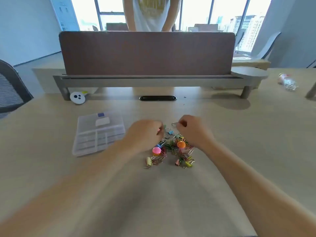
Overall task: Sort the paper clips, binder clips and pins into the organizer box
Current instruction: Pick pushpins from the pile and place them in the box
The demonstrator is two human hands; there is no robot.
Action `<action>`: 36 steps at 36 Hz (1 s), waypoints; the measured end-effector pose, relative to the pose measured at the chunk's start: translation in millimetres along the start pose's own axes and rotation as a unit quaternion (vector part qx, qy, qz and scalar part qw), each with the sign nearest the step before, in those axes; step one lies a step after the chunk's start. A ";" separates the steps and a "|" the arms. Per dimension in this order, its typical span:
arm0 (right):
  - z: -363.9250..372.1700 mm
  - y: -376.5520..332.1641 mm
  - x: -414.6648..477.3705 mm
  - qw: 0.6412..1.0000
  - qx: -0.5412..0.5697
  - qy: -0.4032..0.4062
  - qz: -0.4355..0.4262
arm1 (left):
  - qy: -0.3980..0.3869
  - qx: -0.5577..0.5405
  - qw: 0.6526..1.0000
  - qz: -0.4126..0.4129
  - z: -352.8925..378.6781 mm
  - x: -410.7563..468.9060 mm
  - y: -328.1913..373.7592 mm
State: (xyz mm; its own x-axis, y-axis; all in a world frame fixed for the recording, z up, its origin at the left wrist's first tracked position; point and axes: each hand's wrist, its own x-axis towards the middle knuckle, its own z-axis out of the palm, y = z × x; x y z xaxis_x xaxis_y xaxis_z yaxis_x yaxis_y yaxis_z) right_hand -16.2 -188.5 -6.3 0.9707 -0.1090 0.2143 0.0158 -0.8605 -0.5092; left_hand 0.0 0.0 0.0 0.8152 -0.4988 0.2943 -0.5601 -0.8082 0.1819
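Observation:
A mixed pile of colourful paper clips, binder clips and pins (171,151) lies on the desk in front of me, with a pink round pin (156,150) and an orange round pin (181,144) in it. My left hand (144,134) hovers at the pile's left edge with curled fingers; something pink shows at its fingertips, too small to identify. My right hand (191,130) sits at the pile's far right and pinches a silver paper clip (174,124). The clear plastic organizer box (97,134) lies closed to the left of the pile.
A brown desk divider (147,53) on a grey shelf stands behind the work area, and a person stands beyond it. A white round device (77,97) sits at the back left, a crumpled plastic bottle (288,82) at the far right, a mesh chair (10,93) at the left edge.

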 end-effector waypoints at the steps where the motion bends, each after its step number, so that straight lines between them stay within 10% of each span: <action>1: 1.0 2.5 -5.7 1.000 -0.019 -0.015 0.003 | -0.013 0.018 1.000 0.000 1.5 -5.6 4.1; 18: 26.9 4.7 -37.9 0.976 -0.198 -0.074 -0.040 | -0.107 0.056 0.992 -0.028 13.8 -39.5 15.4; 36: 27.0 -14.2 -16.6 0.974 -0.216 -0.047 -0.045 | -0.019 -0.053 0.998 -0.011 6.0 -27.2 -12.7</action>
State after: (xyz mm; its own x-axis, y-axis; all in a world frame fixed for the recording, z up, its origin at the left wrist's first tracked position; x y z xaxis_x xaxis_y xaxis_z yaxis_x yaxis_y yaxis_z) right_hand -26.1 -161.1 -25.2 0.9881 0.0042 0.1537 0.0181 -0.9959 -0.0890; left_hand -14.2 21.9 -15.9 0.8311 -0.4948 0.2539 -0.5532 -0.7824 0.2861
